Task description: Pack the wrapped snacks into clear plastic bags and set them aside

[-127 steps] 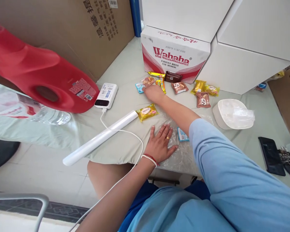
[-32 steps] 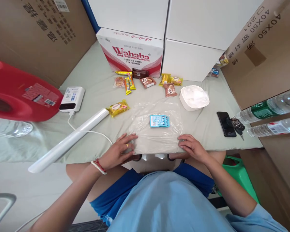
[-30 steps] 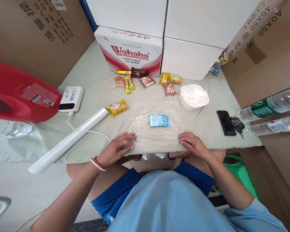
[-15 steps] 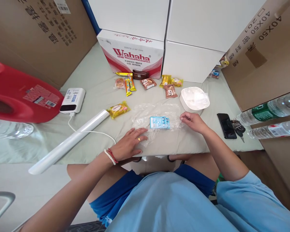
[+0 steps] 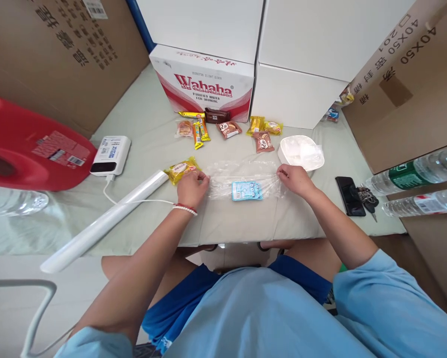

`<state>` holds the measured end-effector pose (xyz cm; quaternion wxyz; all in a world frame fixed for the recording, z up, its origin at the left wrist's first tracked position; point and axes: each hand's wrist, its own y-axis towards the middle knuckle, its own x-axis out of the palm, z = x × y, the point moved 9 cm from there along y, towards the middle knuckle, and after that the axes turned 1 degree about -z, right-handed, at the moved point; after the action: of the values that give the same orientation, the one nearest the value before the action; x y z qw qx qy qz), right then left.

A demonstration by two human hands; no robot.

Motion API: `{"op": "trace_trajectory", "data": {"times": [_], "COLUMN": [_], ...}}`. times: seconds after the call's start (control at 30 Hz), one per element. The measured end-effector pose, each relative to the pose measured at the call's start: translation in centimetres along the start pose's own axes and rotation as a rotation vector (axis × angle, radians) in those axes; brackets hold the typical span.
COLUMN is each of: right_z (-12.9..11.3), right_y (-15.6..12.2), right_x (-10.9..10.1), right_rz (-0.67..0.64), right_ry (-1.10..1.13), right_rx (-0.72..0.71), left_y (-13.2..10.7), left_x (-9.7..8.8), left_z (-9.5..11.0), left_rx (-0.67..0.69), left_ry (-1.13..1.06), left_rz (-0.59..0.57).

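Note:
A thin sheet of clear plastic film lies crinkled on the cloth-covered table, stretched between my hands. My left hand pinches its left edge, close beside a yellow snack packet that it partly covers. On the right, the film's other edge is pinched by the fingers of my right hand, just in front of the white plastic bowl. Light blue packets with a cartoon print rest at the film's near part, overlapping one another; whether film covers them is hard to see.
Small wrapped snacks lie before the Wahaha carton. A long white roll, a power bank with cable and a red jug are left. At right lie a phone, keys and water bottles.
My left hand has gone from resting flat at the film's near left to pinching its left edge farther up. The film's near edge has been drawn away from me. My right hand has shifted slightly.

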<state>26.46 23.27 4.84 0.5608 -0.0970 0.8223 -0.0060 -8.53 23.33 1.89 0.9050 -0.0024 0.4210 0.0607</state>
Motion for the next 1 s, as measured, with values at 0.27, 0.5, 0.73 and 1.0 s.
{"op": "trace_trajectory", "data": {"times": [0.27, 0.5, 0.73, 1.0], "right_z": [-6.5, -9.3, -11.7, -12.2], "right_y": [3.3, 10.5, 9.7, -1.1], "right_x": [-0.5, 5.5, 3.5, 3.7], "right_rz": [0.106, -0.107, -0.132, -0.152], "right_ry": [-0.376, -0.263, -0.272, -0.344], "right_rx": [-0.119, -0.261, -0.412, -0.580], "left_y": [-3.0, -7.0, -7.0, -7.1], "left_x": [-3.9, 5.4, 9.0, 9.1], "left_z": [4.0, 11.4, 10.7, 10.2], "left_rx": [0.196, 0.528, 0.463, 0.399], "left_ry": [0.079, 0.297, 0.422, 0.428], "left_rz": [0.429, -0.112, -0.204, -0.174]}}
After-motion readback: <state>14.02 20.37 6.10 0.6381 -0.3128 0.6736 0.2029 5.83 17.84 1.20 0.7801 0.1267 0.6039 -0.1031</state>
